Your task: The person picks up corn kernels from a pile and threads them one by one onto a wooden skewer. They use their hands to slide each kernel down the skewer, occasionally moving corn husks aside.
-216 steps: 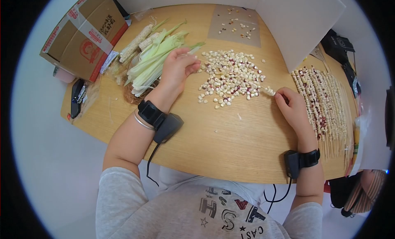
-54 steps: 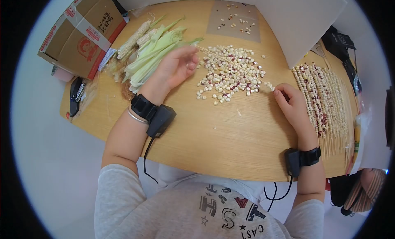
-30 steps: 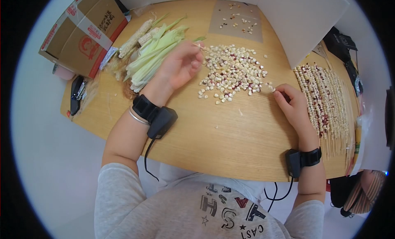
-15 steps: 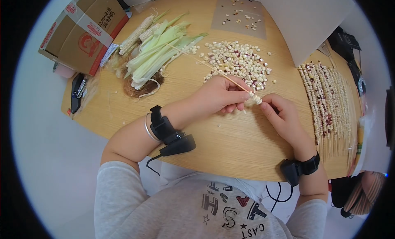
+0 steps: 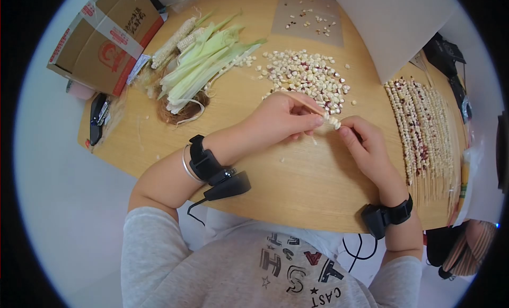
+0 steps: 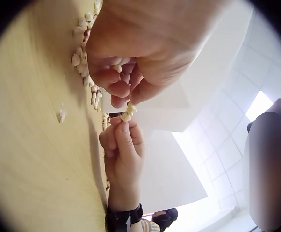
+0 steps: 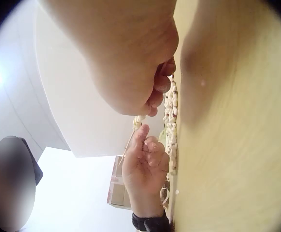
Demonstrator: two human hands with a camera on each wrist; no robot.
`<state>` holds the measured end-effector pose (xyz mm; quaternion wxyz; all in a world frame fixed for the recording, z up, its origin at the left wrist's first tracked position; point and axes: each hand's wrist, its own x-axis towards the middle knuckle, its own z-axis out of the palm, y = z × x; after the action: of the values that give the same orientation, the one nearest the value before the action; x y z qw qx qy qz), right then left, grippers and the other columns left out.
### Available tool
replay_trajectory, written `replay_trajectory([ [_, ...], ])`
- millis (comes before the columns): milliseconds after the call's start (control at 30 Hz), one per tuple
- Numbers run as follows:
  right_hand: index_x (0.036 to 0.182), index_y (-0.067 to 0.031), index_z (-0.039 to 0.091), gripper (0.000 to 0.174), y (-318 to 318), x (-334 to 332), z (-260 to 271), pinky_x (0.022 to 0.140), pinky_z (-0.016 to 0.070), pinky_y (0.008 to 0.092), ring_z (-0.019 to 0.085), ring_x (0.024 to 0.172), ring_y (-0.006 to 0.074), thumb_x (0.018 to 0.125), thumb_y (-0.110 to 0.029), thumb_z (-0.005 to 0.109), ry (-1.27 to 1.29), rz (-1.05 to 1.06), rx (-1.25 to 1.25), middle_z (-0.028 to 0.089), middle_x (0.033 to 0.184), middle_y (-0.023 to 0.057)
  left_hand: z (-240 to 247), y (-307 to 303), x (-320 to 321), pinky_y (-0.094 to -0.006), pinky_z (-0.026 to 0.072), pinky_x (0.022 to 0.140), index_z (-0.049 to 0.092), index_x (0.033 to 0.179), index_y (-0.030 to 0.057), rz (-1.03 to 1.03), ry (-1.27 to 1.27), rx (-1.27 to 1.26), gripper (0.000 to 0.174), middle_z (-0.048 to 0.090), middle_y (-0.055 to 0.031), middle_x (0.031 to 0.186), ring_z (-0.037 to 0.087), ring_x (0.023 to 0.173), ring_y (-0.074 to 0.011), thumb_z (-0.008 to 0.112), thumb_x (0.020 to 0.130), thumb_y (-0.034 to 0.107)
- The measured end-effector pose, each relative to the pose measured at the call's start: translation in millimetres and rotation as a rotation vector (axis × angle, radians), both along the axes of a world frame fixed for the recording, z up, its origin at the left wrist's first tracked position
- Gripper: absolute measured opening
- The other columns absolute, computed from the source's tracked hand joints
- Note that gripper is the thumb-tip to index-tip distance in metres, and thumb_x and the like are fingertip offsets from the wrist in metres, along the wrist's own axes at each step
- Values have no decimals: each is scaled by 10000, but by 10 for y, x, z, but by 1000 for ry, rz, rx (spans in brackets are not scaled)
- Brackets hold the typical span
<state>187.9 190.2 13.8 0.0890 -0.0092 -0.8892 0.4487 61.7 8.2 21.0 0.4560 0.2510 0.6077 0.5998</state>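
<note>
In the head view my right hand (image 5: 368, 146) pinches one end of a thin wooden skewer (image 5: 302, 102) that carries a short row of pale corn kernels (image 5: 332, 122). My left hand (image 5: 283, 117) is beside it, thumb and fingertips closed at the upper end of that row. The skewer runs up and left past the left index finger. In the left wrist view a loose kernel (image 6: 117, 68) shows inside the curled left fingers. The right wrist view has the left thumb right at the threaded kernels (image 7: 137, 122). A pile of white and dark red kernels (image 5: 310, 74) lies beyond both hands.
Corn husks (image 5: 199, 69) and stripped cobs (image 5: 172, 42) lie at the left by a cardboard box (image 5: 114, 48) and a stapler (image 5: 98, 117). Filled kernel skewers (image 5: 419, 127) lie in a row at the right. A mat (image 5: 310, 21) with scattered kernels is at the back.
My left hand has come from the skewer's far end, near the husks, down and right to the threaded kernels. The right hand has shifted slightly left and toward me, keeping its pinch.
</note>
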Motion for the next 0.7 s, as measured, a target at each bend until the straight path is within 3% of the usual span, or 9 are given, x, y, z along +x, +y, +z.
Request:
replay_trajectory([
  [100, 883, -7, 583, 152, 103, -9, 4, 538, 385, 276, 471, 566, 160, 871, -153, 546, 43, -96, 33, 518, 640, 87, 4, -31, -57, -185, 408, 527, 575, 955, 39, 100, 165, 28, 139, 587, -29, 772, 505, 609, -63, 566, 816, 40],
  [167, 880, -5, 584, 153, 182, -14, -11, 536, 380, 271, 468, 566, 155, 869, -153, 550, 54, -146, 66, 517, 637, 82, -115, -65, -194, -208, 435, 621, 546, 961, 22, 227, 257, 266, 206, 580, -48, 879, 524, 721, -86, 479, 779, -45],
  [200, 879, -3, 585, 157, 220, -28, -12, 537, 378, 266, 465, 569, 145, 868, -156, 554, 44, -172, 74, 516, 633, 75, -102, -108, -264, -230, 448, 698, 525, 959, 13, 205, 325, 210, 246, 567, -61, 932, 538, 808, -110, 424, 755, -80],
  [400, 873, 7, 586, 174, 283, -48, -30, 536, 373, 249, 461, 579, 113, 873, -164, 556, 58, -219, 113, 516, 627, 49, -100, -118, -318, -230, 472, 734, 553, 950, 7, 215, 555, 180, 233, 571, -60, 936, 558, 877, -115, 412, 776, -56],
  [633, 869, 9, 591, 166, 282, -49, -19, 540, 382, 248, 464, 577, 116, 866, -155, 563, 74, -230, 132, 522, 629, 55, 217, -226, -267, -207, 482, 576, 569, 952, -6, 93, 239, 23, 196, 600, -63, 879, 582, 726, -103, 452, 794, 0],
  [700, 869, 9, 591, 165, 281, -46, -31, 541, 384, 249, 465, 577, 116, 864, -153, 565, 69, -224, 127, 523, 630, 57, 329, -300, -299, -206, 472, 545, 582, 962, -5, -279, -70, -190, 165, 616, -66, 854, 582, 663, -106, 497, 838, 63],
])
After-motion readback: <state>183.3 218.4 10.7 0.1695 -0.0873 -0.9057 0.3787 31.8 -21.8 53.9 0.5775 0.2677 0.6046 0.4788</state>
